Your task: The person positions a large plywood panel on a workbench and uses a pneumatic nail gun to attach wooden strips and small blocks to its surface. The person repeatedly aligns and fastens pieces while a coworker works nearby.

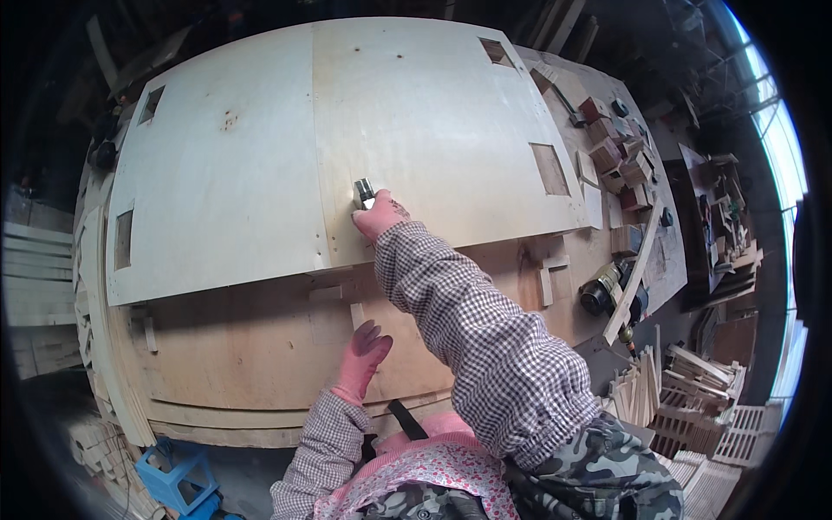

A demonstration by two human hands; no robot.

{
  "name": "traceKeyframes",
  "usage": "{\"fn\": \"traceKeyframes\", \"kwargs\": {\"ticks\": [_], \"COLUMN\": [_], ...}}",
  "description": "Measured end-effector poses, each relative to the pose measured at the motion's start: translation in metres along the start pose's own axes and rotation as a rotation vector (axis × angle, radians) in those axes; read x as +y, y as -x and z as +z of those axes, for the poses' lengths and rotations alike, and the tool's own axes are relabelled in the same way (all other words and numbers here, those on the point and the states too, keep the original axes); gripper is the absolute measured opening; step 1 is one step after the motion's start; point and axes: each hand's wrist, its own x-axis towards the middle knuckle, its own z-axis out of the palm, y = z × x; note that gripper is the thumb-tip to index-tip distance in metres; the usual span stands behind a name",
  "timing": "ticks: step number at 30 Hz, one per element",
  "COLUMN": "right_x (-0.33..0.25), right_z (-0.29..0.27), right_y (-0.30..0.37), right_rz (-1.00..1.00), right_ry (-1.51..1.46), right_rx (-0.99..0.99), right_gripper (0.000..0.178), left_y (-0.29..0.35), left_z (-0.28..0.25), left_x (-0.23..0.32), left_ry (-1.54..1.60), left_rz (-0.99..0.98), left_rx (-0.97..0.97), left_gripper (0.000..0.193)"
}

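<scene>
Gripping a silvery tool [364,191] over a pale panel [251,173], the right hand [381,217] is curled, the left hand [360,364] loosely open.

Item: small metal-ended tool [363,187]; lower part concealed by the right hand [380,216]; kind indeterminate.
Item: right hand, gloved; fingers' undersides concealed; dark glove print too small to make out.
Item: left hand [360,362], gloved, at bench's near edge; contact with bench [260,355] indeterminate.
Item: pale panel [217,191]; covers bench's far part; supports mostly concealed.
Item: dark rounded power tool [599,295], bench's right edge; partly behind wooden strip [639,273].
Item: dark objects [105,154], bench's left edge; too dim to identify.
Item: camouflage garment [598,477]; cut off by lower edge.
</scene>
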Motion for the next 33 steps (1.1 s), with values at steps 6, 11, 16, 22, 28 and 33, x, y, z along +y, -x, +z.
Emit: {"fn": "traceKeyframes", "kwargs": {"ticks": [6, 11, 16, 22, 28, 33], "right_x": [0.078, 0.221, 0.352, 0.466, 0.523, 0.566], "right_z": [-0.031, -0.096, -0.196, -0.314, -0.383, -0.382], "right_y": [0.063, 0.142, 0.153, 0.056, -0.048, -0.101], "right_rz": [-0.216, -0.036, -0.040, 0.223, 0.096, 0.045], "right_ry": [-0.303, -0.751, -0.850, -0.992, -0.869, -0.844], "right_rx": [-0.358, -0.559, -0.152, 0.177, 0.443, 0.544], "right_gripper": [0.058, 0.032, 0.017, 0.025, 0.034, 0.036], "left_y": [0.102, 0.144, 0.134, 0.133, 0.154, 0.173], "left_z": [-0.102, -0.120, -0.047, 0.034, 0.056, 0.062], "left_x": [-0.062, -0.094, -0.117, -0.156, -0.188, -0.195], "left_ry": [-0.414, -0.259, -0.260, -0.308, -0.286, -0.186], "left_rz": [-0.085, -0.194, -0.098, -0.161, -0.133, -0.097], "left_rx": [0.343, 0.329, 0.440, 0.394, 0.510, 0.621], "left_gripper": [0.047, 0.028, 0.040, 0.062, 0.060, 0.054]}}
